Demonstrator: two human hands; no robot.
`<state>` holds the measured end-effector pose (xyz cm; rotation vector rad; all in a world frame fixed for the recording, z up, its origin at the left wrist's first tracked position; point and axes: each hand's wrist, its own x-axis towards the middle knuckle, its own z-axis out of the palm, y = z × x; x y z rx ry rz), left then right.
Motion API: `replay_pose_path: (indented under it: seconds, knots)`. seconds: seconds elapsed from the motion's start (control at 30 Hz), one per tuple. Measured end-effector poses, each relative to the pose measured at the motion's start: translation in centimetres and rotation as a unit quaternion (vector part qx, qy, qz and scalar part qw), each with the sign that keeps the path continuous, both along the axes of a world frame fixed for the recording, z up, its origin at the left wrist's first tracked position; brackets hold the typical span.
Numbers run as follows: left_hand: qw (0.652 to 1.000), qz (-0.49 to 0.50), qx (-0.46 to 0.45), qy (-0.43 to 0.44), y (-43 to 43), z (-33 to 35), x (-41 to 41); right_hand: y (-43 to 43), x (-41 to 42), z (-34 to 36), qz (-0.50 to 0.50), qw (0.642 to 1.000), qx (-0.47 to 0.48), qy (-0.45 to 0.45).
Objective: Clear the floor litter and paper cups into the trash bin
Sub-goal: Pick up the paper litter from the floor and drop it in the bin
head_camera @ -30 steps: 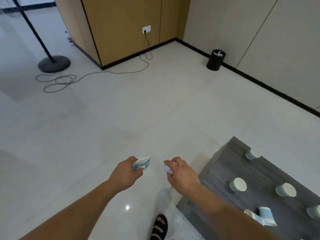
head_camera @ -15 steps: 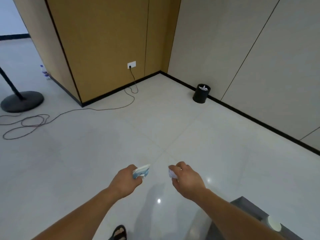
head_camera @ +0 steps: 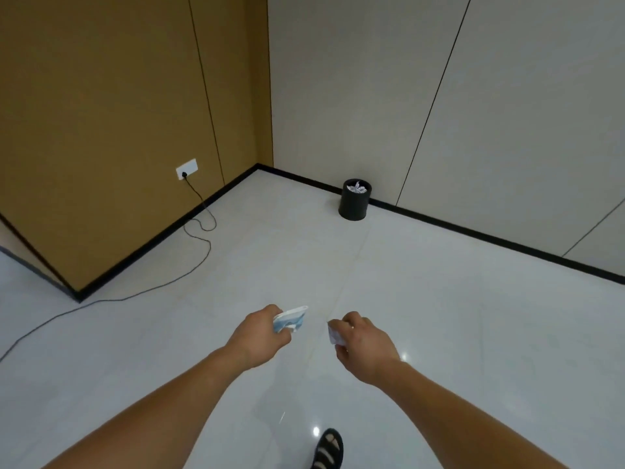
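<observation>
While the left hand grips a crushed cup and the right hand pinches paper, both must reach the far trash bin.

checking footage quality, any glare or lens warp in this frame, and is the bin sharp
Head view: small bright glints on the glossy floor near the sandal; wide-angle warp tilts and bows the wall seams; the trash bin is small, its white contents too soft to make out.
</observation>
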<state>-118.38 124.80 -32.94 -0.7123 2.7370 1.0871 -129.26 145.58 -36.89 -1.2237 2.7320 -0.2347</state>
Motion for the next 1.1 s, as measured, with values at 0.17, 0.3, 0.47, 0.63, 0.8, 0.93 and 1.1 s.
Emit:
replay_pose_path:
  seconds: [0.17,0.3,0.47,0.63,0.8,0.93,1.1]
  knots:
    - [1.000,-0.002,-0.009,-0.006,-4.7,1.2,-12.2,-4.4,-12.5,2.1,-0.002,1.000,-0.005,0.001]
    - [1.000,0.000,0.012,0.003,-7.9,1.3,-21.2,-7.9,-21.4,3.3,-0.018,1.000,-0.007,0.010]
    - [0.999,-0.014,0.027,-0.016,-13.5,-0.8,-32.2,-13.2,-31.6,2.5,-0.011,1.000,0.005,0.001]
    - [0.999,-0.037,0.032,0.001,-20.4,-1.4,-45.1,-19.1,-43.0,2.6,-0.058,0.998,0.018,0.007]
    - [0.997,-0.071,0.036,-0.003,-26.2,-0.1,-57.0,-24.3,-53.5,3.4,-0.109,0.994,0.016,0.002]
    - [0.995,-0.094,0.013,-0.026,-29.4,0.2,-65.8,-27.2,-60.9,2.9,-0.142,0.989,0.015,-0.024]
    - [0.991,-0.123,-0.006,-0.043,-31.4,-1.3,-78.9,-29.8,-73.1,0.7,-0.164,0.986,0.014,-0.029]
